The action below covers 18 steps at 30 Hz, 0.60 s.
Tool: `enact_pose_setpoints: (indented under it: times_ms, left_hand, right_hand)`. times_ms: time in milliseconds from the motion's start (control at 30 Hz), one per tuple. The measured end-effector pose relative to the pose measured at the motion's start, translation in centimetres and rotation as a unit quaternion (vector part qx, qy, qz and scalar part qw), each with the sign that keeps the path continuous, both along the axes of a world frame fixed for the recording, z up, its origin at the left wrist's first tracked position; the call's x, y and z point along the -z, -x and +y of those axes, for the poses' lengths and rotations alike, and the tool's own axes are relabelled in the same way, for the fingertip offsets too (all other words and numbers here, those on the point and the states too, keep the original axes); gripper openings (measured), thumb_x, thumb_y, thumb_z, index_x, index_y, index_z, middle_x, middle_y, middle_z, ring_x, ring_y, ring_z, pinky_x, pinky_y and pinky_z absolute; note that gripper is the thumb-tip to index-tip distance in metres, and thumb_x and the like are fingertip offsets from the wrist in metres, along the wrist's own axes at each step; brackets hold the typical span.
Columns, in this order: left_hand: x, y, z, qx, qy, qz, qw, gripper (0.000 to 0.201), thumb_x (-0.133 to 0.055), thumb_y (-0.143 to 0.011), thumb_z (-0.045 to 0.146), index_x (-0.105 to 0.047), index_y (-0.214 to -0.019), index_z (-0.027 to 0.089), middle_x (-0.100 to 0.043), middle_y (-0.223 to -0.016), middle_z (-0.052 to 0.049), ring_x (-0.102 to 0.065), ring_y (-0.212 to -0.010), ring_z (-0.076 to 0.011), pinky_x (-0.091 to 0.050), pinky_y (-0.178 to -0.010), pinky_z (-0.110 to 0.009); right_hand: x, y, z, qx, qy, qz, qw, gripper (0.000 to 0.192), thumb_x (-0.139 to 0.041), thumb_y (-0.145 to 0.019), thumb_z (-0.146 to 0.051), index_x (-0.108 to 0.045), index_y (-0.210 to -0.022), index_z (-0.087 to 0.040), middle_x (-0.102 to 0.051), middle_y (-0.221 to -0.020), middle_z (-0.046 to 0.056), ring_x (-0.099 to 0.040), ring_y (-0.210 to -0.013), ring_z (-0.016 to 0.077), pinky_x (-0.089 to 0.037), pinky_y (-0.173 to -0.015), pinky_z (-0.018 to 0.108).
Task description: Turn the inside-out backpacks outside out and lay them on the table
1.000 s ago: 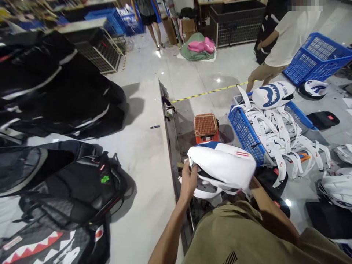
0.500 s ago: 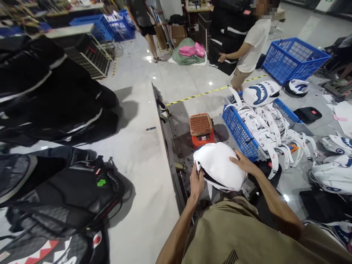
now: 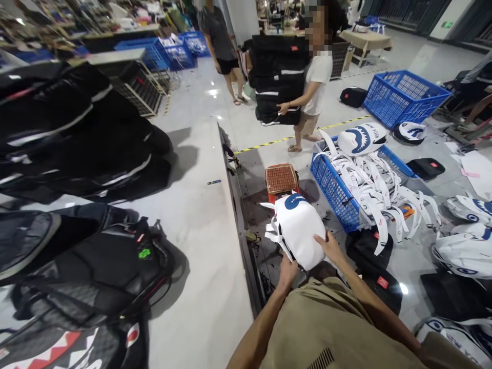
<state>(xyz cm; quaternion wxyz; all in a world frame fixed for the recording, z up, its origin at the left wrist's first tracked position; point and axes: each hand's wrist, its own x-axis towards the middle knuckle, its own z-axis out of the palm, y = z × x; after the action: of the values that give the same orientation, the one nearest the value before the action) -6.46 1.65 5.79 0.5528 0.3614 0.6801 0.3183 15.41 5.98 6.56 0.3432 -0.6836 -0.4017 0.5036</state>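
Note:
A white backpack (image 3: 303, 228) with a dark blue print at its far end is held up in front of my body, beside the table edge. My left hand (image 3: 288, 269) grips its near lower edge, close to a dark opening along the side; some fingers are hidden behind the fabric. On the right side of the backpack, my right hand (image 3: 329, 247) is closed on it, thumb on top and other fingers mostly out of sight. White straps hang off the backpack's left side. Just beyond it stands an orange stool (image 3: 282, 179) with a brown woven seat.
A long white table (image 3: 203, 246) runs along my left, bearing black backpacks (image 3: 96, 261) and small thread snips (image 3: 213, 182). At right, a blue crate (image 3: 334, 189) overflows with white backpacks. More bags lie on the floor. A person (image 3: 317, 77) carries stacked black bags ahead.
The backpack has turned in my hands, so its blue print and straps now show. Both hands have come nearer my body. The person carrying black bags has walked left.

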Motion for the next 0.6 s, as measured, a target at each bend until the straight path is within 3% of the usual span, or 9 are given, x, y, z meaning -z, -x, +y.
enact_pose_setpoints:
  times_ms: [133, 200, 267, 433, 533, 600]
  left_hand:
    - [-2.9, -0.2, 2.3, -0.022, -0.029, -0.113, 0.993, 0.044, -0.074, -0.077, 0.025, -0.079, -0.12, 0.017, -0.082, -0.134, -0.018, -0.071, -0.135, -0.0414, -0.059, -0.115, -0.058]
    - [-4.4, 0.2, 4.0, -0.046, -0.023, -0.186, 0.981, 0.048, -0.075, -0.076, 0.025, -0.077, -0.123, 0.016, -0.083, -0.129, -0.017, -0.076, -0.124, -0.0398, -0.066, -0.104, -0.056]
    - [-5.0, 0.7, 5.4, -0.098, -0.025, -0.24, 0.966, 0.055, -0.076, -0.074, 0.024, -0.073, -0.129, 0.017, -0.083, -0.13, -0.017, -0.078, -0.119, -0.0368, -0.069, -0.1, -0.053]
    - [-3.0, 0.9, 6.7, -0.196, 0.037, -0.271, 0.942, 0.061, -0.074, -0.065, 0.018, -0.067, -0.126, 0.015, -0.083, -0.118, -0.016, -0.08, -0.114, -0.036, -0.071, -0.097, -0.056]
    - [-2.1, 0.2, 6.8, -0.203, 0.04, -0.269, 0.941, 0.064, -0.072, -0.064, 0.017, -0.066, -0.127, 0.017, -0.081, -0.128, -0.02, -0.079, -0.118, -0.0362, -0.07, -0.1, -0.058]
    - [-2.3, -0.1, 6.7, -0.196, 0.031, -0.269, 0.943, 0.067, -0.07, -0.065, 0.018, -0.066, -0.131, 0.017, -0.079, -0.136, -0.02, -0.078, -0.12, -0.0355, -0.07, -0.102, -0.057]
  right_hand:
    - [-4.0, -0.1, 1.5, 0.002, -0.047, -0.018, 0.999, 0.096, -0.083, -0.081, -0.069, -0.056, -0.16, -0.021, -0.066, -0.159, 0.017, -0.064, -0.145, 0.0376, -0.051, -0.125, 0.053]
    - [-5.8, 0.3, 3.3, -0.02, -0.097, -0.029, 0.995, 0.11, -0.088, -0.081, -0.067, -0.043, -0.173, -0.027, -0.053, -0.174, 0.013, -0.052, -0.158, 0.0359, -0.041, -0.134, 0.053]
    - [-6.6, 1.4, 5.6, -0.051, -0.138, -0.022, 0.989, 0.12, -0.091, -0.08, -0.065, -0.032, -0.179, -0.03, -0.046, -0.178, 0.013, -0.046, -0.163, 0.0345, -0.035, -0.137, 0.052]
    - [-4.2, 4.6, 9.1, -0.063, -0.106, -0.017, 0.992, 0.13, -0.094, -0.073, -0.066, -0.031, -0.177, -0.022, -0.044, -0.178, 0.018, -0.044, -0.162, 0.035, -0.033, -0.138, 0.053]
    - [-3.1, 4.3, 9.1, -0.077, -0.091, -0.034, 0.992, 0.119, -0.094, -0.071, -0.065, -0.044, -0.17, -0.021, -0.052, -0.173, 0.016, -0.051, -0.156, 0.0342, -0.039, -0.134, 0.05]
    - [-3.8, 3.5, 9.8, -0.109, -0.073, -0.05, 0.99, 0.105, -0.095, -0.073, -0.064, -0.056, -0.16, -0.019, -0.065, -0.16, 0.015, -0.061, -0.144, 0.034, -0.049, -0.124, 0.047]
